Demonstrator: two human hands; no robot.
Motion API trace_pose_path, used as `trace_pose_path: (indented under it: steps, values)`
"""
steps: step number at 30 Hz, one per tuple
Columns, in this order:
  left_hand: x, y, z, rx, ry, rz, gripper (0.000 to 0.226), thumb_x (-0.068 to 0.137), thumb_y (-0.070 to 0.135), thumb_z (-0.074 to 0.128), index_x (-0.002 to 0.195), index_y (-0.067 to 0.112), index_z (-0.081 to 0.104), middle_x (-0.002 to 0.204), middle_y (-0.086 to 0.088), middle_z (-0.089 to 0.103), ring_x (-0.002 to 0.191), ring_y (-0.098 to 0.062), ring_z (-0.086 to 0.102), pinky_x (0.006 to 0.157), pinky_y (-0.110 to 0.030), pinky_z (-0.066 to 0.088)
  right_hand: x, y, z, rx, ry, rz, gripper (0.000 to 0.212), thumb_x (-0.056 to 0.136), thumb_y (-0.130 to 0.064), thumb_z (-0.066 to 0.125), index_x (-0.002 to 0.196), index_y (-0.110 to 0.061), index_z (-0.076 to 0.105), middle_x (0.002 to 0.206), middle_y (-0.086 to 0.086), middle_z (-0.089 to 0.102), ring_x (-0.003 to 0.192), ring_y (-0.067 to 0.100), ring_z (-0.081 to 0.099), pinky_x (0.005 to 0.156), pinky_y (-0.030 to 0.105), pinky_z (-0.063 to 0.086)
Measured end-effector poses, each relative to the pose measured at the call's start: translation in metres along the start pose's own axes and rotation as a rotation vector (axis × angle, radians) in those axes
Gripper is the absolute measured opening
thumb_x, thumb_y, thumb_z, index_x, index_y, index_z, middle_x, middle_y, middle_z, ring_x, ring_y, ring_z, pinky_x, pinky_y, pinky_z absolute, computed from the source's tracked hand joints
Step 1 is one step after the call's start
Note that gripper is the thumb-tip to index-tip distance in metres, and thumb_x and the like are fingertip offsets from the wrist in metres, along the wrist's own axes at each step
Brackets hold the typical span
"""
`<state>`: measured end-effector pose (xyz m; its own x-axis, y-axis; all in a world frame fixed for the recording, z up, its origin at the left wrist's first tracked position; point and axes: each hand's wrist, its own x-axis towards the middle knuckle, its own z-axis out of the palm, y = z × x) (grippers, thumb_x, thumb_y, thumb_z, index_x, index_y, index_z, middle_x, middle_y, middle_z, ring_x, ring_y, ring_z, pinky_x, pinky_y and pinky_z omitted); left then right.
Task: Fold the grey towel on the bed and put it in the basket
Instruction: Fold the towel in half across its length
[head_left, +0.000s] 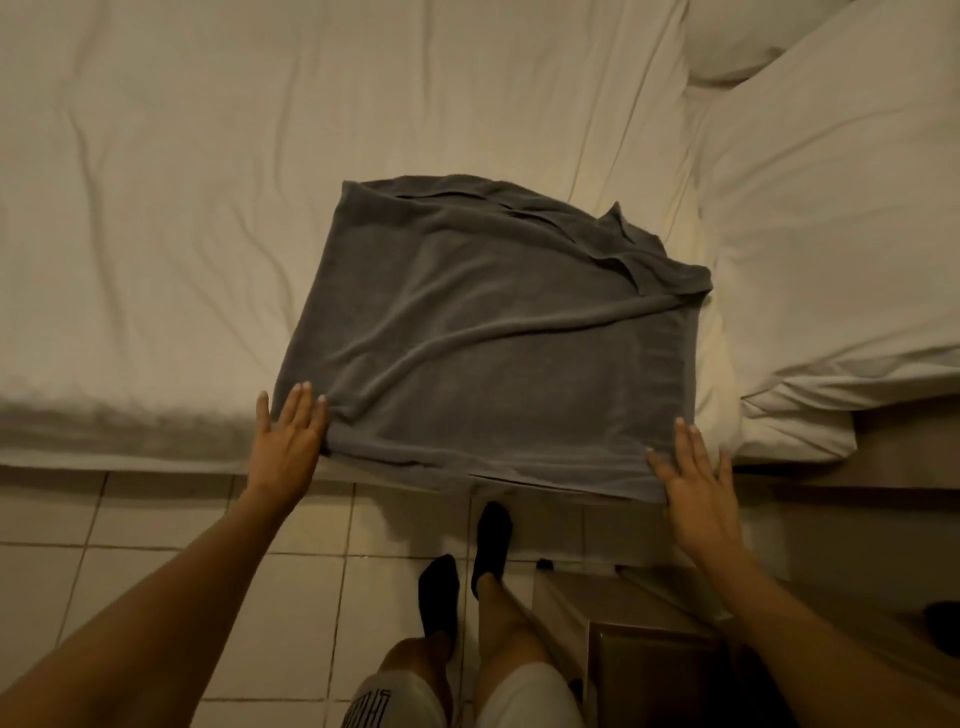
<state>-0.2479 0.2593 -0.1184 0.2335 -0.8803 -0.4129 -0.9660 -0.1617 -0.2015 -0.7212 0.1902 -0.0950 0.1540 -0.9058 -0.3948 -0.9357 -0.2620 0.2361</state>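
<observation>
The grey towel (493, 332) lies on the white bed (182, 208), folded into a rough rectangle with wrinkles across it and a bunched far right corner. Its near edge hangs slightly over the bed's edge. My left hand (288, 434) rests flat at the towel's near left corner, fingers spread and touching the cloth. At the near right corner my right hand (693, 478) lies flat too, fingers spread on the towel's edge. Neither hand grips the cloth. No basket is in view.
A white pillow (841, 234) lies on the bed right of the towel. Below the bed is a tiled floor (171, 525), with my feet in black socks (491, 540). A brownish box-like piece of furniture (649, 644) stands at the lower right.
</observation>
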Motion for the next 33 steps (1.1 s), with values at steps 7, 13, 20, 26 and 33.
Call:
trace_pose_path:
  steps: [7, 13, 20, 26, 33]
  values:
    - [0.094, 0.005, -0.081, -0.052, 0.119, -0.043, 0.061, 0.094, 0.033, 0.053, 0.147, 0.015, 0.031, 0.161, -0.013, 0.003, 0.149, -0.029, 0.001, 0.114, -0.061, -0.003, 0.089, 0.022, -0.059, 0.07, 0.14, 0.137, 0.068, 0.077, -0.018, 0.072, 0.138, -0.03, 0.045, 0.158, 0.016, -0.001, 0.145, 0.031, -0.006, 0.113, 0.05, -0.009]
    - [0.176, 0.01, -0.127, -0.061, 0.183, 0.012, 0.05, 0.1, 0.028, 0.04, 0.147, 0.016, 0.031, 0.161, -0.013, 0.005, 0.149, -0.028, 0.001, 0.116, -0.059, -0.006, 0.175, 0.042, -0.087, 0.15, 0.232, 0.166, 0.059, 0.075, -0.014, 0.072, 0.131, -0.025, 0.055, 0.158, 0.019, 0.003, 0.145, 0.033, -0.001, 0.113, 0.052, -0.007]
    - [0.271, 0.023, -0.166, -0.08, 0.211, -0.011, 0.048, 0.1, 0.02, 0.037, 0.147, 0.016, 0.03, 0.161, -0.013, 0.007, 0.149, -0.027, 0.001, 0.116, -0.057, -0.007, 0.285, 0.061, -0.121, 0.117, 0.264, 0.147, 0.045, 0.088, -0.026, 0.061, 0.132, -0.024, 0.054, 0.158, 0.017, -0.002, 0.145, 0.031, -0.007, 0.103, 0.04, -0.031]
    - [0.348, 0.023, -0.186, 0.063, 0.182, 0.021, 0.046, 0.098, 0.023, 0.046, 0.143, 0.018, 0.037, 0.161, -0.012, 0.004, 0.149, -0.027, 0.001, 0.115, -0.059, -0.006, 0.36, 0.066, -0.13, 0.052, 0.238, 0.154, 0.045, 0.086, -0.028, 0.062, 0.131, -0.028, 0.054, 0.158, 0.015, -0.008, 0.145, 0.029, -0.014, 0.101, 0.041, -0.033]
    - [0.422, 0.019, -0.209, 0.245, 0.068, 0.078, 0.037, 0.096, 0.023, 0.047, 0.133, 0.022, 0.052, 0.161, -0.01, 0.003, 0.149, -0.027, -0.001, 0.114, -0.062, -0.002, 0.422, 0.069, -0.125, -0.021, 0.269, 0.136, 0.043, 0.088, -0.04, 0.058, 0.13, -0.034, 0.054, 0.158, 0.012, -0.012, 0.144, 0.029, -0.017, 0.1, 0.044, -0.033]
